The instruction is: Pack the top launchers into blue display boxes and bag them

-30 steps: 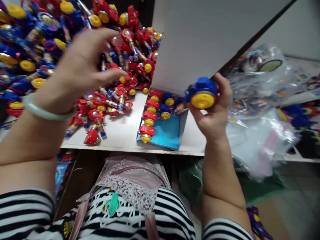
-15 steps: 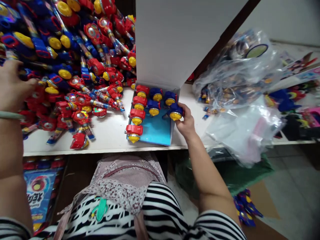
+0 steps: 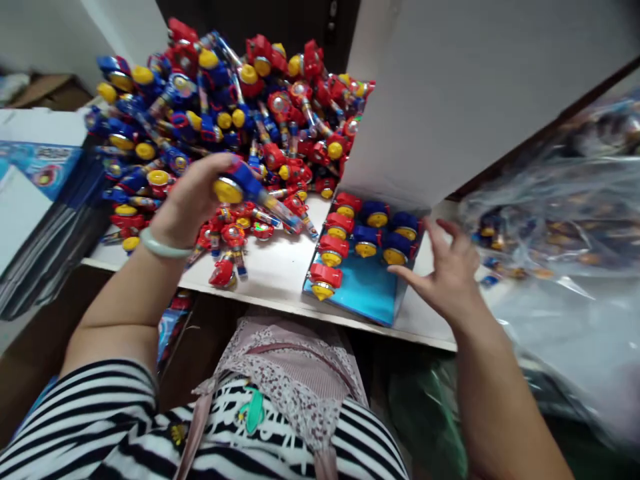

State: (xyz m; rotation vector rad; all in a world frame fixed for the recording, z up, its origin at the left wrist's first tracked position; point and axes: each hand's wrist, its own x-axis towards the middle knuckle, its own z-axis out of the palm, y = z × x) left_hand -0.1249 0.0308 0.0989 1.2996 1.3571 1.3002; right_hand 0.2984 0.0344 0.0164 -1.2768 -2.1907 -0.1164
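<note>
My left hand is closed around a blue spinning-top toy with a yellow tip and a clear tube of small coloured bits pointing right. It is held above the near side of a large pile of red and blue toys. In front of me stands an open box with a light blue floor. Red toys line its left side, and several blue toys fill the middle and right of its far half. My right hand is open at the box's right edge, thumb and fingers apart, holding nothing.
The box's white lid stands raised behind it. Clear plastic bags with more toys lie at the right. Flat printed sheets are stacked at the left. The white table's front edge runs close to my apron.
My left hand has come rightward from the pile's left side, bringing a blue toy. The right hand has let go of a blue toy, now in the box's right column. The view has turned left.
</note>
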